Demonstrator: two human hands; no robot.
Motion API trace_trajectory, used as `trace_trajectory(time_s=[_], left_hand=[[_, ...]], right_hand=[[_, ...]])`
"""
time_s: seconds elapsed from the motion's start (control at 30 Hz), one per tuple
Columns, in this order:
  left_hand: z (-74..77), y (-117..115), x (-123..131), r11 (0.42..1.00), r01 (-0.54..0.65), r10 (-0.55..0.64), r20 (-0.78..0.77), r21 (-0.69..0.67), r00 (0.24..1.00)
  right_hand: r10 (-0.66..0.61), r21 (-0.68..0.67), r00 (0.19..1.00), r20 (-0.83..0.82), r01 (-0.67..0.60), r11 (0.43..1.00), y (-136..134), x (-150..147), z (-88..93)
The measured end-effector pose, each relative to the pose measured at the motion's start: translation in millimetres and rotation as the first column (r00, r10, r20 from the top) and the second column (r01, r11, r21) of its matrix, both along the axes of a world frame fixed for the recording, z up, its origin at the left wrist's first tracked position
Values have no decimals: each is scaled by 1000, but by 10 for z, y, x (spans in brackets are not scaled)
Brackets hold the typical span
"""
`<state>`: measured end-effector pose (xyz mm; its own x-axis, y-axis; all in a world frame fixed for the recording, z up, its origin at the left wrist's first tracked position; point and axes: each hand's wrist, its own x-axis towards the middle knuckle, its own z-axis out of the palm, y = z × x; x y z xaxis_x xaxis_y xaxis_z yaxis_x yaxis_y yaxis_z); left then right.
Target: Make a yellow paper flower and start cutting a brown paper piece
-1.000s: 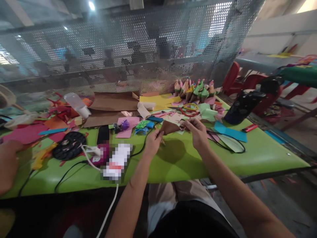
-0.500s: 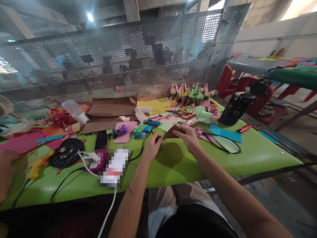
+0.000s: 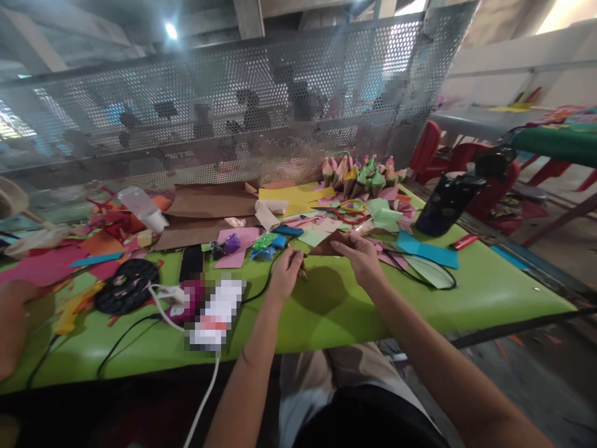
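Note:
My right hand [image 3: 361, 254] pinches a piece of brown paper [image 3: 324, 244] between thumb and fingers, just above the green tabletop. The paper narrows to a point on its left side. That point ends close to the fingertips of my left hand [image 3: 285, 270], and I cannot tell whether they touch it. My left hand is closed. A small thin tan thing [image 3: 303, 272] sticks out beneath its fingers, too small to name. Behind the right hand lies a pink glue gun, mostly hidden, with a black cord [image 3: 431, 286] looping to the right.
Paper cones [image 3: 368, 177] stand at the back. A dark bottle [image 3: 445, 202] and a red marker [image 3: 464, 242] are at right. Left are a phone [image 3: 191, 264], a power strip [image 3: 217, 314], a black round tray [image 3: 127, 286], a yellow glue gun [image 3: 77, 308] and another person's arm [image 3: 13, 330].
The brown paper has turned to show more of its flat face, and its point sits slightly apart from where my left fingers were. Both hands stay in nearly the same place.

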<state>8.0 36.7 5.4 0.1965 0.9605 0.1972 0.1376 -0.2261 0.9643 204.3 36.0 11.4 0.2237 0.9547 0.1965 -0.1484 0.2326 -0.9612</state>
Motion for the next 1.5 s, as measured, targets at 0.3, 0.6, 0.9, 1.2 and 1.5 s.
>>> trace_trajectory(time_s=[0.3,0.6,0.9,1.2,1.5], left_hand=[[-12,0,3,998,53,-52,-49,16,997],[13,-20,30,993,104,-94,-150,62,984],[1,22,1,990,-75,86,-88,119,992],[16,-9,10,997,-45,46,-19,68,999],[209,190,-299,871,-490,460,299,30,836]], right_hand=[[41,13,995,89,-43,999,-30,-49,-16],[144,-27,971,193,-142,990,-73,-131,-33],[67,39,971,228,-78,996,-77,-55,25],[78,15,934,348,-89,996,-85,-101,-9],[-212,187,955,207,174,967,11,166,117]])
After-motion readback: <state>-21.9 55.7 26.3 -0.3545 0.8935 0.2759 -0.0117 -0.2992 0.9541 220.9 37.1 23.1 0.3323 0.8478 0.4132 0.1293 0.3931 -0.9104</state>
